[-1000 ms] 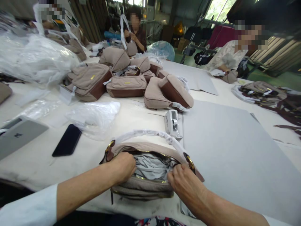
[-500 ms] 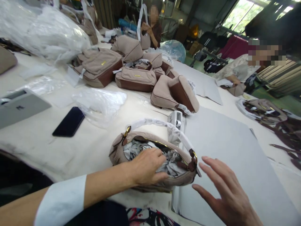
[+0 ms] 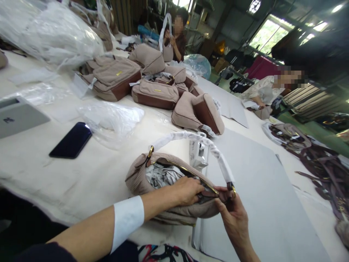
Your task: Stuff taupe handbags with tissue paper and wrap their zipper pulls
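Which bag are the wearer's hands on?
The nearest bag, open on top with crumpled grey paper showing. Left hand is in its opening, right hand grips its right end; neither touches the piled bags behind.

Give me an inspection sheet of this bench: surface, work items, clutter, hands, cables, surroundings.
Surface: pale table, gray sheet on the right.
Work items: unzipped handbag, crumpled paper inside, wrapped handle raised.
Clutter: dark phone, clear plastic, heaped bags.
Hands: left hand in the opening; right hand grips the handbag's right end.
Cables: nothing seen.
Surroundings: person in brown, another in pale top, beyond the table.
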